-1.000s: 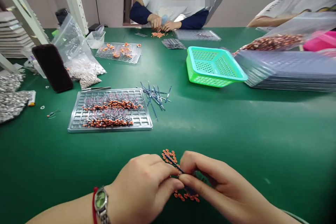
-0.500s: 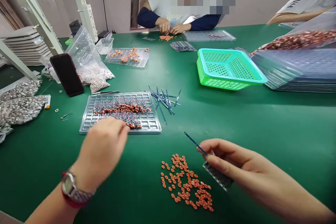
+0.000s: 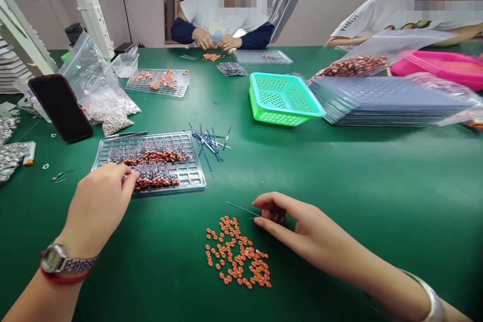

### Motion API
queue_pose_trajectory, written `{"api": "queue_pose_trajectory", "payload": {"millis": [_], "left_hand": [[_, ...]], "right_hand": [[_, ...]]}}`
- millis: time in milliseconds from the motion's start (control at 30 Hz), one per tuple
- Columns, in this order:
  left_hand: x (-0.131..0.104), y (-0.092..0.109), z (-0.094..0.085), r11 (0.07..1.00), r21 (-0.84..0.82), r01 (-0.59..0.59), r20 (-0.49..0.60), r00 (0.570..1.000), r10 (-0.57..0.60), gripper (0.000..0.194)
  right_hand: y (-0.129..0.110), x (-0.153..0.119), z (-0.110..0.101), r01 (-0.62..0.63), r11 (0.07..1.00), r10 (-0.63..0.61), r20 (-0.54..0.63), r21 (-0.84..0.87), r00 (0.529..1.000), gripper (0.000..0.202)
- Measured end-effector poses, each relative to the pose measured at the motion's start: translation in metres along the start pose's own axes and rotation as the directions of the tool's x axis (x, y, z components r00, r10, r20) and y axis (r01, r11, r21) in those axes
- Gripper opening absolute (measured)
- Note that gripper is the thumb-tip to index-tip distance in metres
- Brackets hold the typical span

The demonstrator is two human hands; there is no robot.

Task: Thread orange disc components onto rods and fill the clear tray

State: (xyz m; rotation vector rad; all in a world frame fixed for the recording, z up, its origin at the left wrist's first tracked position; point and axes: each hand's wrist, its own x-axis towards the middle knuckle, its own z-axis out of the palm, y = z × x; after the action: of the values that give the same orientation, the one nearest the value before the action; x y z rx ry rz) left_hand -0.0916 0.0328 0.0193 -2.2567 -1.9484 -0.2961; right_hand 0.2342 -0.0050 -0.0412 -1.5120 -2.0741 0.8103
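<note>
My left hand (image 3: pixel 100 206), with a wristwatch at its wrist, is over the lower left of a clear plastic tray (image 3: pixel 192 173). Its thumb and forefinger are closed together; whatever is between them is hidden. Rows of small wired parts with orange ends (image 3: pixel 156 168) fill much of the tray. Between thumb and fingertips, my right hand (image 3: pixel 298 219) grips a thin dark strip (image 3: pixel 239 208) that points left. Something dark shows inside its curled fingers, too shaded to name. Below the strip, many small orange rings (image 3: pixel 241 261) lie scattered on the green table (image 3: pixel 339 176).
Loose blue strips (image 3: pixel 211 143) lie right of the tray, tweezers (image 3: pixel 130 134) behind it. A phone (image 3: pixel 62 108) leans at left near a bag of small pale parts (image 3: pixel 116 115). Beyond are a green basket (image 3: pixel 279 115), stacked trays (image 3: pixel 388 105) and two co-workers (image 3: pixel 226 20).
The view has swung right, shifting the table's things leftward. My left hand has moved toward the tray's left part. The strip in my right hand now lies flatter, and the dark piece is mostly hidden.
</note>
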Motion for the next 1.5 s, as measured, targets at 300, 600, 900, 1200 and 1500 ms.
{"api": "queue_pose_trajectory", "payload": {"millis": [300,600,900,1200,1500], "left_hand": [[-0.001,0.007,-0.001,0.997,-0.033,-0.074,-0.150,0.986,0.068,0.023],[-0.008,0.015,0.001,0.981,-0.042,-0.190,-0.239,0.955,0.175,0.022],[-0.008,0.018,0.004,0.974,-0.035,-0.224,-0.251,0.945,0.208,0.021],[-0.010,0.017,0.003,0.971,-0.040,-0.236,-0.277,0.936,0.216,0.019],[-0.009,0.019,0.004,0.972,-0.034,-0.235,-0.277,0.936,0.216,0.020]], "right_hand": [[-0.005,0.001,-0.002,0.023,0.998,-0.020,0.063,-0.053,0.998,0.024],[-0.019,0.005,0.019,0.059,0.998,-0.058,0.011,-0.025,0.998,0.028],[-0.018,0.006,0.023,0.076,0.993,-0.077,-0.007,-0.096,0.997,0.028],[-0.015,0.005,0.024,0.078,0.995,-0.079,-0.025,-0.069,0.997,0.028],[-0.005,0.014,0.012,0.224,0.973,-0.228,0.085,0.051,0.970,0.022]]}}
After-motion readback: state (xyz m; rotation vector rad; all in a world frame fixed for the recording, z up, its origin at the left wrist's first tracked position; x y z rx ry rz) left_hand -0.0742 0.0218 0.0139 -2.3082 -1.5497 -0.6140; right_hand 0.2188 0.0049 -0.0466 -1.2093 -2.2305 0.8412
